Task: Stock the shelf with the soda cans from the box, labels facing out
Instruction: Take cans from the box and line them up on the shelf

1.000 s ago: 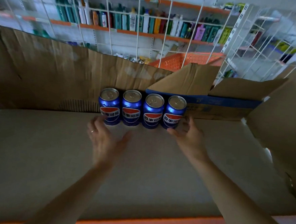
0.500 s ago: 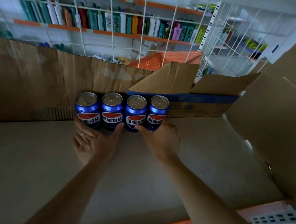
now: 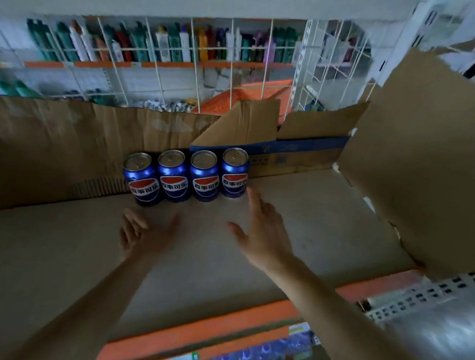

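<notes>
Several blue soda cans [image 3: 186, 177] stand upright in a row at the back of the shelf [image 3: 57, 251], side by side, their red-white-blue labels facing me. My left hand [image 3: 145, 235] hovers over the shelf in front of the leftmost cans, fingers spread, holding nothing. My right hand [image 3: 263, 235] is in front of the rightmost can [image 3: 234, 172], fingers apart, its fingertip close to the can's base; I cannot tell if it touches.
Cardboard sheets [image 3: 65, 139] line the shelf's back, and a large cardboard flap [image 3: 428, 165] stands at the right. An orange shelf edge [image 3: 206, 324] runs along the front. Behind a white wire grid [image 3: 230, 67] stand bottles on another shelf.
Both hands have pulled back from the cans, which they touched half a second ago. The row of cans stays in place. The view has shifted and tilted.
</notes>
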